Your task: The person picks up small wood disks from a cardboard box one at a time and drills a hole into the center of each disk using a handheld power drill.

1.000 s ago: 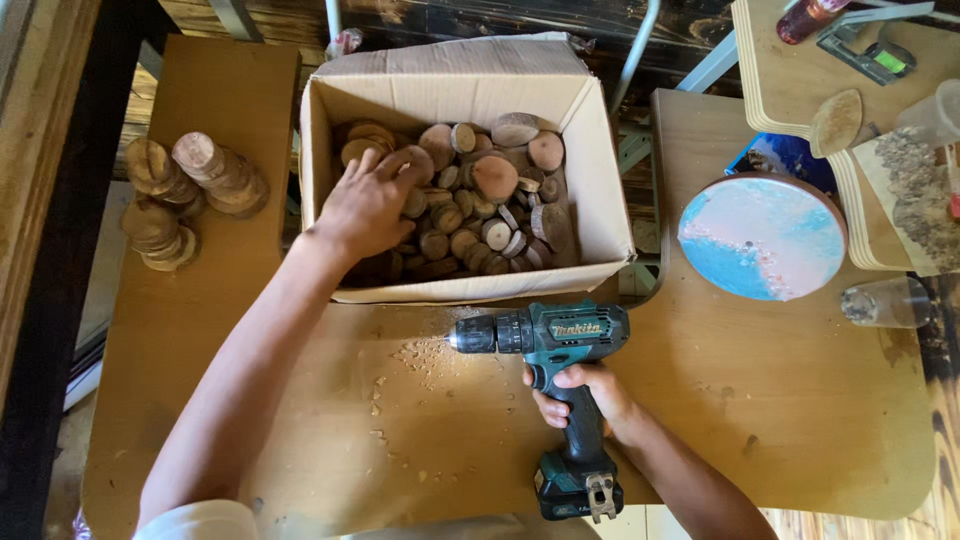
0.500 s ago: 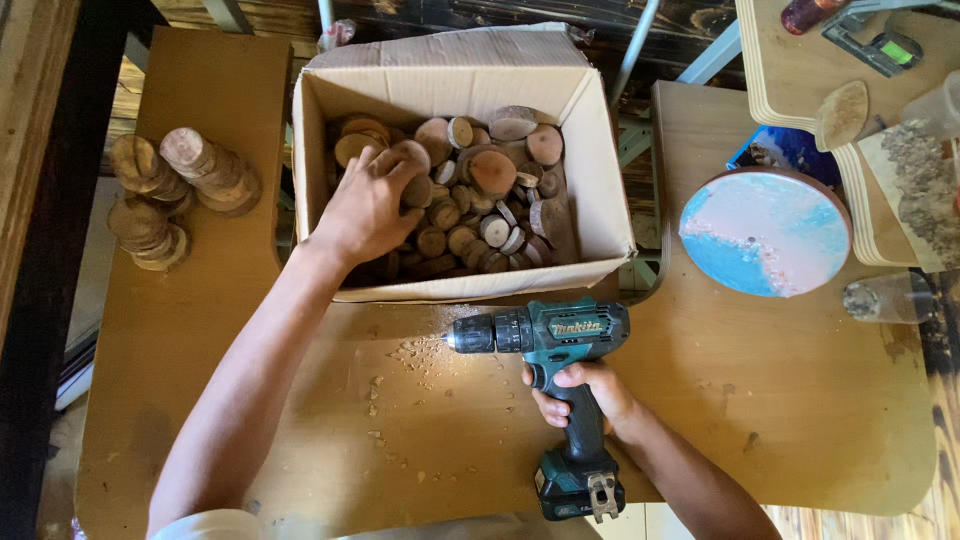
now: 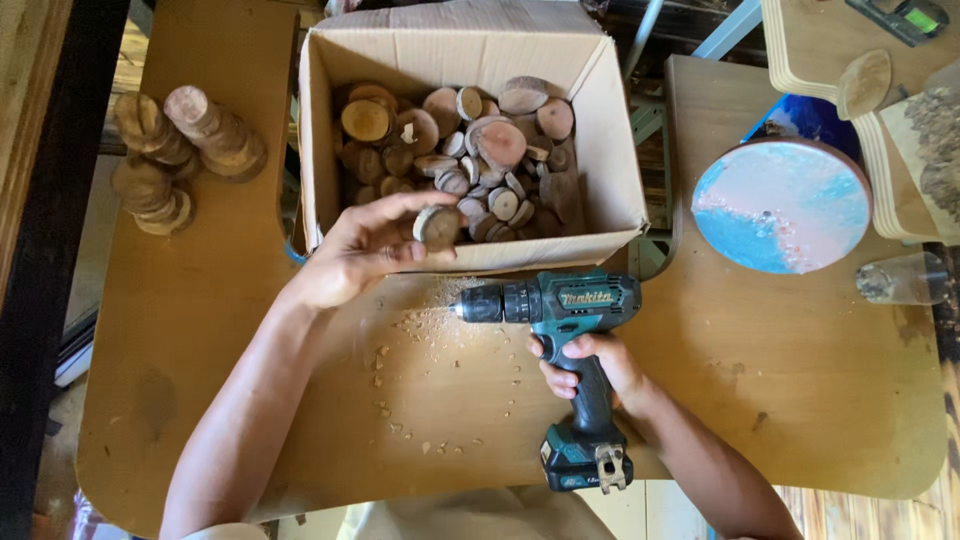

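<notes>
Left hand (image 3: 355, 255) pinches wood slice (image 3: 437, 226) over box rim (image 3: 560, 248); right hand (image 3: 590, 365) grips drill (image 3: 565, 330)

The cordless drill (image 3: 560, 320) in the right hand (image 3: 590, 365) is teal with a black chuck, grip and battery base. The wood slice (image 3: 438, 226) pinched in the left hand (image 3: 355, 255) is pale tan with a dark bark edge. Just beyond that hand, the cardboard box (image 3: 620, 150) is light brown, its wood slices (image 3: 480, 150) tan, pinkish and dark brown. Right of the drill hand, a round disc (image 3: 780, 205) swirls pink, white and sky blue. Pale sawdust (image 3: 430, 320) flecks the honey-brown table (image 3: 800, 380) between both hands.
</notes>
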